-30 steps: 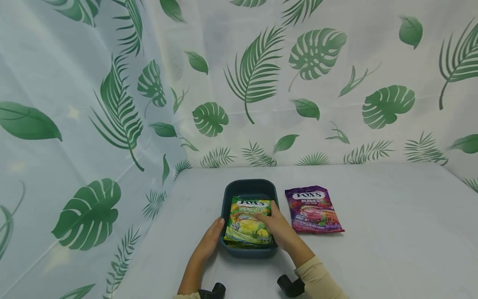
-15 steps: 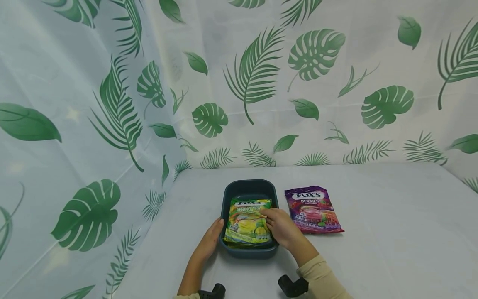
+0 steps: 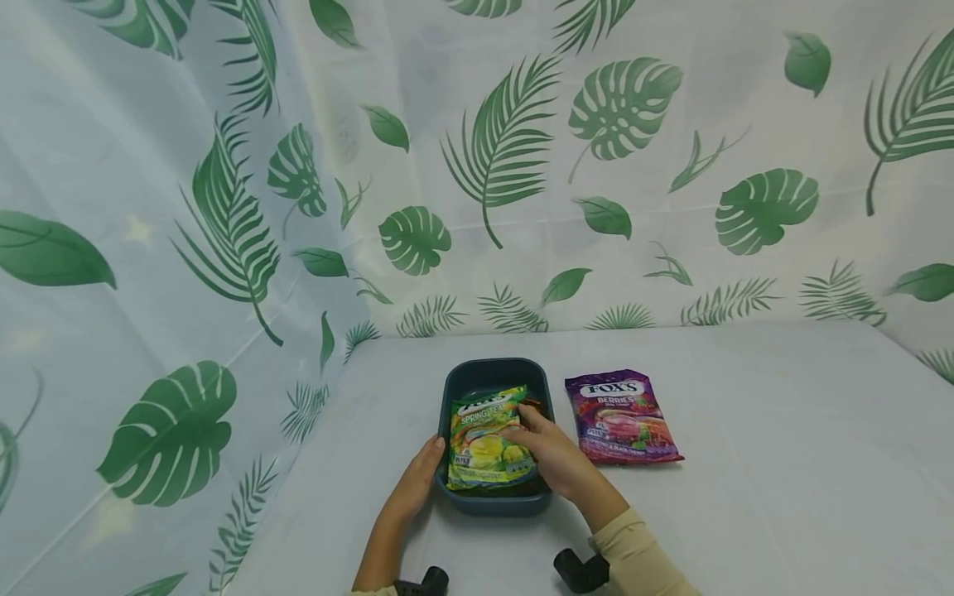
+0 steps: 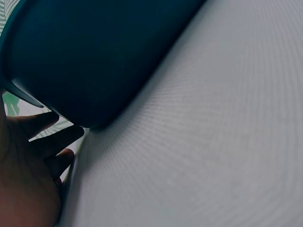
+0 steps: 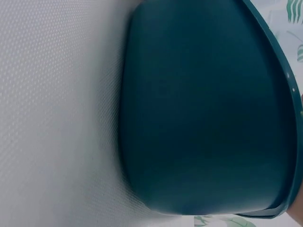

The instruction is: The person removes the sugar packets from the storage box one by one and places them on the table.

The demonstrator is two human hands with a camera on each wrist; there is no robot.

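A green and yellow bag of candy (image 3: 484, 451), printed "Spring Tea", lies in a dark teal plastic bin (image 3: 495, 505). My right hand (image 3: 555, 455) reaches over the bin's right rim and pinches the bag's right edge between thumb and fingers. That edge is raised, and a darker reddish-brown packet (image 3: 533, 406) peeks out beneath it. My left hand (image 3: 419, 478) rests against the bin's left side with fingers extended; in the left wrist view its fingers (image 4: 59, 141) lie along the outer wall. The right wrist view is mostly filled by the bin's wall (image 5: 203, 113).
A purple bag of candy (image 3: 622, 418), printed "Berries", lies flat to the right of the bin on the white-covered table (image 3: 760, 463). Leaf-printed curtains (image 3: 514, 165) hang behind and at the left.
The green candy bag has been tilted and turned slightly, its right edge lifted, uncovering part of the packet below. My right hand has changed its hold on that edge. The left hand stays at the bin.
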